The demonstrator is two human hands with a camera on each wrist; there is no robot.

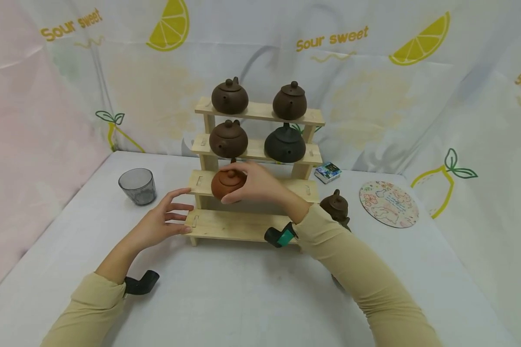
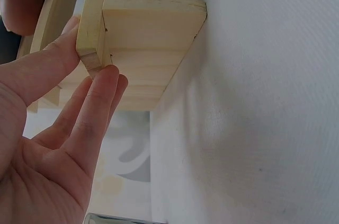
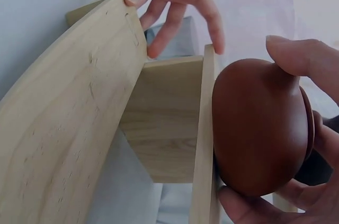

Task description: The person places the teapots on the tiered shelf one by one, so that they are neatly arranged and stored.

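Observation:
A reddish-brown clay teapot [image 1: 227, 184] is at the left part of the third tier down on the wooden stepped stand [image 1: 230, 225]. My right hand [image 1: 258, 183] grips it, thumb and fingers on opposite sides of its round body. In the right wrist view the base of the teapot [image 3: 257, 128] is right at the shelf plank, its lid facing my palm. At the stand's left end, my left hand [image 1: 165, 217] pinches the end of the lowest plank [image 2: 90, 49] between thumb and fingers. One extended finger reaches the end of the tier above.
Dark brown teapots [image 1: 230, 98] and a black teapot [image 1: 285, 143] occupy the two upper tiers. A grey glass [image 1: 138, 187] stands left. At right are a small box [image 1: 327, 172], a round patterned mat [image 1: 389, 204] and a brown teapot [image 1: 335, 206], partly behind my right sleeve.

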